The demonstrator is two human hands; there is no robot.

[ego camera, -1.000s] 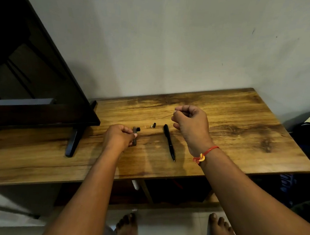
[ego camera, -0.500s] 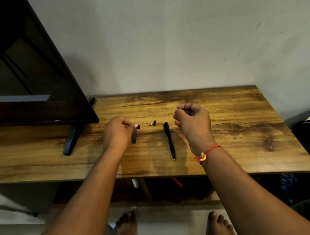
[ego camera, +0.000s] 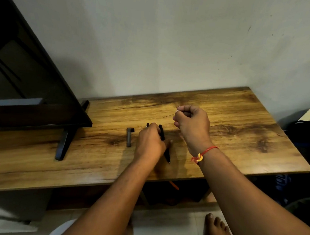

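**Pen: light, slick, likely to roll**

Left hand [ego camera: 150, 142] curls over the middle of the black pen [ego camera: 167, 155] on the table [ego camera: 242, 143]; both pen ends poke out. Right hand [ego camera: 192, 126] hovers just beyond, fingers curled tight; can't tell if it pinches anything. Grey cap piece [ego camera: 129, 138] lies just left of the left hand. The pen is probably stiff, smooth plastic, best gripped mid-barrel.

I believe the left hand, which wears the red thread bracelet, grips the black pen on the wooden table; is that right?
Not quite: the red thread bracelet is on the right wrist, as the head view shows. The left hand, bare at the wrist, does grip the black pen on the wooden table.
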